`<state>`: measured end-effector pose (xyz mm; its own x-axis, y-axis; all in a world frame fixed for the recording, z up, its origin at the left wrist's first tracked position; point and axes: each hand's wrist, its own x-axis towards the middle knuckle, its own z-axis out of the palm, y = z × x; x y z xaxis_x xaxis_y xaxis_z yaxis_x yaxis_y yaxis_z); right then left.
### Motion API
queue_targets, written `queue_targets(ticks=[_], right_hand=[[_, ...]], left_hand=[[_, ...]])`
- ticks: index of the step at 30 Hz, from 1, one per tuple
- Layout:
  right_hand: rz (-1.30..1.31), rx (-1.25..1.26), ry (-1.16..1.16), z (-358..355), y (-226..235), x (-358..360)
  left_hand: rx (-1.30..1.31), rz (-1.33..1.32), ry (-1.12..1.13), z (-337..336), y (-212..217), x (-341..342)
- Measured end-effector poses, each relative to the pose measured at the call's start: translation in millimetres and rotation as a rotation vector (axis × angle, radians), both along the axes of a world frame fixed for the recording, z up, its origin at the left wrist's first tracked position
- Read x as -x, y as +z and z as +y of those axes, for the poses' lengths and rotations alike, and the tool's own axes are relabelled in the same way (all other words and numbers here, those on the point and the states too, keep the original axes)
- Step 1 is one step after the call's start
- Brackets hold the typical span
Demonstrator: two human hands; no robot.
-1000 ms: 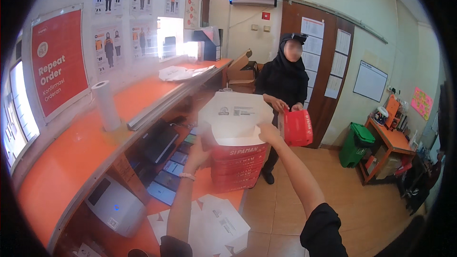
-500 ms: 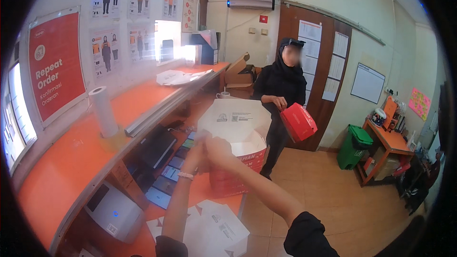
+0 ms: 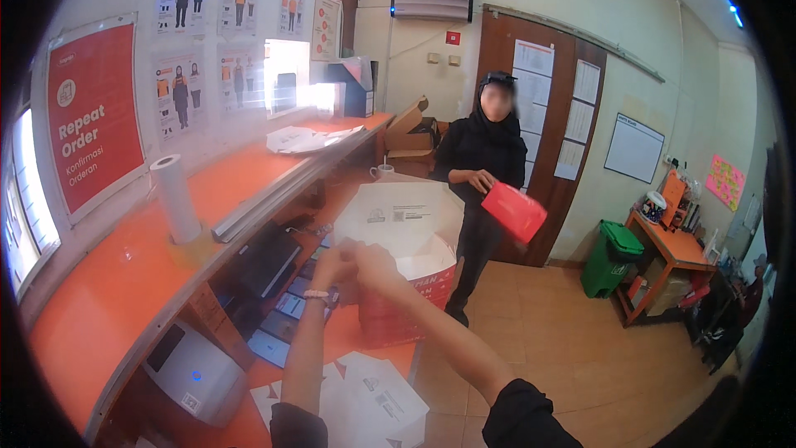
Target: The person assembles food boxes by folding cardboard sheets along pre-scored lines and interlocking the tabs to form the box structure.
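A red-and-white box [image 3: 406, 282] is being touched at its near rim by the left hand [image 3: 332, 265] and right hand [image 3: 373, 264], brought together; their grasp cannot be told. Beyond it, a red packet [image 3: 514, 211] is being held by a co-worker [image 3: 481, 158].

Cardboard, paper and glossy orange counter

At frame centre the red-and-white box [image 3: 408, 270] looked like matt cardboard; the counter [image 3: 108, 282] at left was smooth, slightly glossy orange; loose sheets [image 3: 365, 398] at the bottom were matt paper; the printer [image 3: 192, 373] was grey plastic.
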<state>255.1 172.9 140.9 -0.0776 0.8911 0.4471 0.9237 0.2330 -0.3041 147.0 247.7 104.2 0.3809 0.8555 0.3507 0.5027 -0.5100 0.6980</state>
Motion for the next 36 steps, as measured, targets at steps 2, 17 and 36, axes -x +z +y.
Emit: queue_targets(ticks=[2,17,36], right_hand=[[-0.035,0.053,0.0,0,4,2],[-0.08,-0.005,-0.427,-21,8,-151],[0.063,-0.133,-0.376,-32,-6,-135]], left_hand=[[-0.03,0.028,0.041,1,-4,-1],[-0.154,-0.18,-0.035,-21,-63,-21],[-0.34,-0.17,0.03,-81,-41,-14]])
